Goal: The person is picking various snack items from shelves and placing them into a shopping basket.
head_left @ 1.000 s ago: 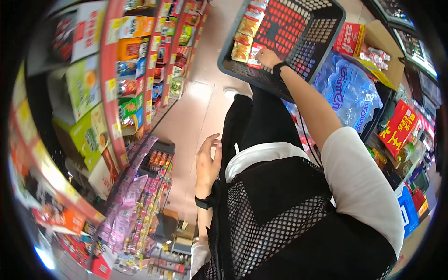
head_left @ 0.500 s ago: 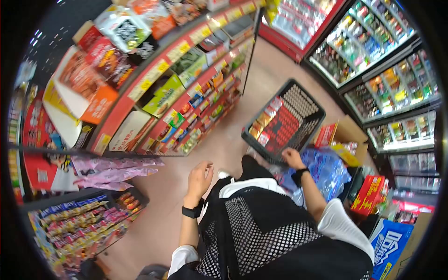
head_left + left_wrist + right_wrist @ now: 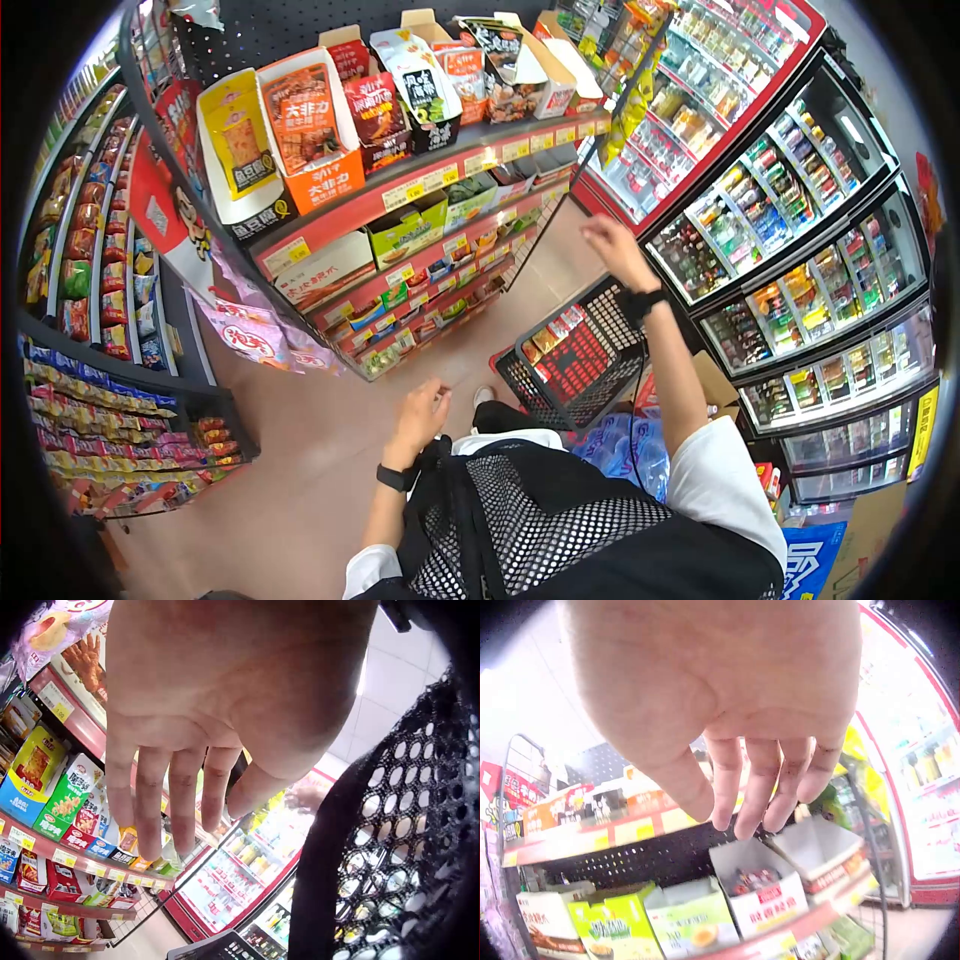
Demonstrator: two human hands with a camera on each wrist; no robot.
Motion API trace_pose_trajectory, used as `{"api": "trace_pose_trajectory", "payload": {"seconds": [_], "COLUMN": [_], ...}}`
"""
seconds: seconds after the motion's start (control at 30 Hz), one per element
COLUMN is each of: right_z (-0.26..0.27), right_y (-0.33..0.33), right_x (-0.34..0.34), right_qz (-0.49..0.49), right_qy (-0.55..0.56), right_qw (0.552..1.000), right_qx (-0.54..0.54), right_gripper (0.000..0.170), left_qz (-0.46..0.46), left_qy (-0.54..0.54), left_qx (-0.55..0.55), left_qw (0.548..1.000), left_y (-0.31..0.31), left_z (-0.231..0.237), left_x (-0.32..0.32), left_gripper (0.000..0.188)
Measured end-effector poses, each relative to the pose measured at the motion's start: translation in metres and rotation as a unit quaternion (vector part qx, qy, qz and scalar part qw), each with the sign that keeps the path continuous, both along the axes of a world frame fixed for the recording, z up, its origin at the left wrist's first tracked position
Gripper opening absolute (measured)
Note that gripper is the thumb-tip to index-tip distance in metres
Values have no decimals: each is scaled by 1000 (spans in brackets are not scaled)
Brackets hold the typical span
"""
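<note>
In the head view my right hand (image 3: 617, 250) is raised in the air above the shopping basket (image 3: 640, 330), near the end of the snack shelf, its fingers loosely bent around nothing. The right wrist view has the right hand (image 3: 727, 697) with relaxed fingers in front of shelved snack boxes (image 3: 615, 928). My left hand (image 3: 420, 415) hovers by my body, holding nothing; the left wrist view shows the left hand (image 3: 202, 727) with fingers loosely extended. Snack packs in a row stand inside the basket, which is beside water bottles (image 3: 625, 448).
Snack packs (image 3: 305, 110) fill the shelf's top tier. Lit drink coolers (image 3: 770, 190) line the right side. A rack of small snacks (image 3: 110, 425) stands at the left. Pink floor (image 3: 310, 470) shows between shelf and rack. A cardboard box (image 3: 712, 385) is beside the basket.
My right hand has left the basket and risen forward toward the shelf end. The view has turned, bringing the top shelf and coolers into sight. My left hand stays near my body.
</note>
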State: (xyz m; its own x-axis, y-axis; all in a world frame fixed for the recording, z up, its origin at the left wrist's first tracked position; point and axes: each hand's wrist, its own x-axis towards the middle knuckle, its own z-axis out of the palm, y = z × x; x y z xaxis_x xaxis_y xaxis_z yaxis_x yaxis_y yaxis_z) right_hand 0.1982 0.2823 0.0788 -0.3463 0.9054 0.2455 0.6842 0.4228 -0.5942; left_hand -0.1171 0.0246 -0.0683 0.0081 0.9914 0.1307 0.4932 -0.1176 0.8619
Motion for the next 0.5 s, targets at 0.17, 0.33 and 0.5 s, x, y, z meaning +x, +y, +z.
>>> {"api": "trace_pose_trajectory", "payload": {"seconds": [0.17, 0.33, 0.5], "right_z": [103, 158, 182], "right_y": [63, 130, 179], "right_x": [-70, -114, -146], "right_qz": [76, 97, 69], "right_qy": [-25, -11, -71], "right_qw": [973, 943, 916], "right_qx": [217, 318, 388], "right_gripper": [17, 20, 25], "left_qz": [22, 100, 132], "left_qy": [3, -48, -42], "left_qx": [1, -22, -35], "left_qw": [1000, 994, 990], "left_y": [-6, -10, -1], "left_z": [11, 33, 48], "left_x": [-6, -15, -21], "left_gripper": [13, 13, 13]}}
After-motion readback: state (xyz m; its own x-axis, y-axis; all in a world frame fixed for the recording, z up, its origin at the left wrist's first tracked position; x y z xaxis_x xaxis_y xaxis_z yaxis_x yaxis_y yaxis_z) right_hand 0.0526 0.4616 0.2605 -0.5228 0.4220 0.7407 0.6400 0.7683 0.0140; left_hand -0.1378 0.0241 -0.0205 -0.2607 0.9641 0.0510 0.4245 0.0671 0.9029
